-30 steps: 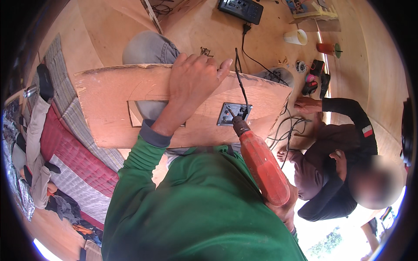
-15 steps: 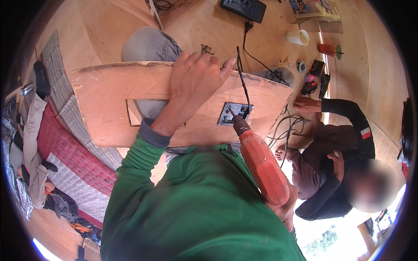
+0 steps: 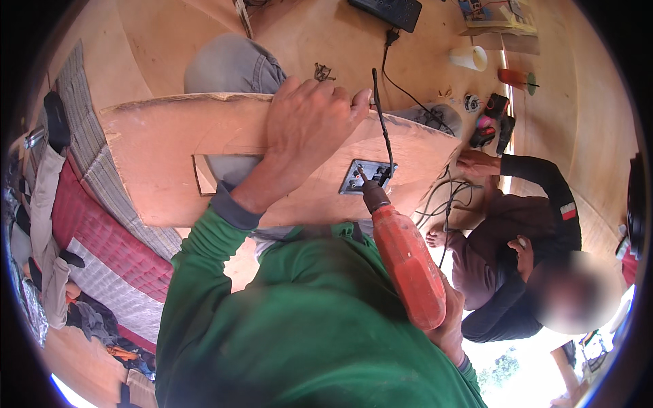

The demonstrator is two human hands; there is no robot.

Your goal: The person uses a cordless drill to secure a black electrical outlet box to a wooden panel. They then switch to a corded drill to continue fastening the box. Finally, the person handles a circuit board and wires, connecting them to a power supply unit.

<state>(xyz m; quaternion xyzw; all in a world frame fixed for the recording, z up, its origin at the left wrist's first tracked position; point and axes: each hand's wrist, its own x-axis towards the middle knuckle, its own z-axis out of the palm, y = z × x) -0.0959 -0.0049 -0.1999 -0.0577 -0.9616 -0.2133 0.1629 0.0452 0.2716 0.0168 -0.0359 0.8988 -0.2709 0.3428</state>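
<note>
A long wooden board (image 3: 153,139) lies across my lap, tilted, with a rectangular cutout on its left part. My left hand (image 3: 309,119) is closed over the board's far edge, its thumb along that edge and its wrist hiding the cutout's right end. Set into the board's right part is a small black panel (image 3: 376,168) with sockets. A red power drill (image 3: 408,268) points at the panel's left side, its bit touching or very near it. My right hand (image 3: 450,318) grips the drill from behind; most of its fingers are hidden by the tool's body.
A co-worker's hand (image 3: 478,162) rests on the floor to the right, by loose black cables (image 3: 445,197). Beyond the board are a black power strip (image 3: 391,10), a white cup (image 3: 469,58), an orange cup (image 3: 515,79) and dark tool parts (image 3: 496,105). A red quilt (image 3: 102,224) lies left.
The view has shifted slightly, and the board's left end sits a little farther left. More of my right hand shows behind the drill. Both grips and the drill tip's place stay the same.
</note>
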